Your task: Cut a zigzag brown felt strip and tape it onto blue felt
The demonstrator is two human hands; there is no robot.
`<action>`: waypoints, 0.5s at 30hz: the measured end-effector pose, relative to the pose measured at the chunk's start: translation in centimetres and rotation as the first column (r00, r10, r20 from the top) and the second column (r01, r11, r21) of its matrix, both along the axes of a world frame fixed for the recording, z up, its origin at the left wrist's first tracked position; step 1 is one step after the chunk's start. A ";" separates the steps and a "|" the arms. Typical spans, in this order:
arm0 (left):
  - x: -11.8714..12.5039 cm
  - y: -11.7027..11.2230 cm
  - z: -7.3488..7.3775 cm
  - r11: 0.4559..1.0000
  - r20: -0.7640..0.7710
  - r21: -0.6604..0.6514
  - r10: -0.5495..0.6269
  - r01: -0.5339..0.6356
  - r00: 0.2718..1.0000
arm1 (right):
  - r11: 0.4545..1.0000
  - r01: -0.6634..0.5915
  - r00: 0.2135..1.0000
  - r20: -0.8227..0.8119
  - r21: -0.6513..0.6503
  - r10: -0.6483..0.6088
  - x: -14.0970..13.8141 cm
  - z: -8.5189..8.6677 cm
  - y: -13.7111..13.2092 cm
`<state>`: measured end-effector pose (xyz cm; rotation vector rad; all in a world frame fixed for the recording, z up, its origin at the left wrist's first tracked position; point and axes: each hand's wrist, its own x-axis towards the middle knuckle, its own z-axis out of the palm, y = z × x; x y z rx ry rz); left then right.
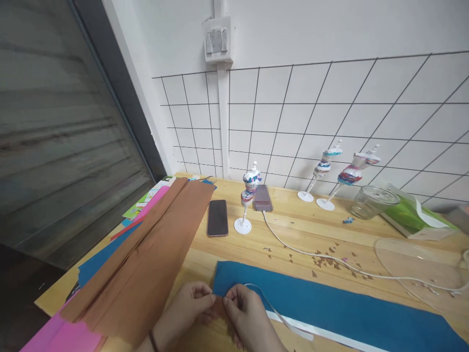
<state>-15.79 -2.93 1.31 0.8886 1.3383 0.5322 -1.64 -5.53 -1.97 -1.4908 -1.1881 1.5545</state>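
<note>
Near the table's front edge, my left hand (188, 310) and my right hand (247, 313) are close together, thumbs and fingertips pinched on a small brown paper piece (220, 309). Its lower part is largely hidden by my fingers. Just beyond and to the right lies a long blue sheet (330, 296) with a white strip (315, 328) along its near edge. A narrow pale ribbon (287, 322) curves from behind my right hand across the blue sheet. Left of my hands, a large folded brown sheet (161, 244) lies over other coloured sheets.
A dark phone (218, 218) lies beyond my hands, beside a small white-based dress form (242, 226). Two similar forms (326, 204) stand farther right, near a glass jar (373, 203) and green pack (414, 215). Brown scraps (328, 261) and a white cable (293, 249) lie across the table.
</note>
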 end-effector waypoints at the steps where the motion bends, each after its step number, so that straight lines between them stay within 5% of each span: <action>1: 0.0 0.0 0.0 1.000 -0.003 0.006 -0.002 0.002 1.000 | 1.000 0.000 1.000 -0.001 -0.002 0.000 0.0 0.0 0.0; 15: -0.1 -0.1 0.5 0.999 0.004 0.040 -0.023 0.023 1.000 | 0.998 0.018 1.000 0.009 -0.067 -0.017 -0.1 -0.2 0.4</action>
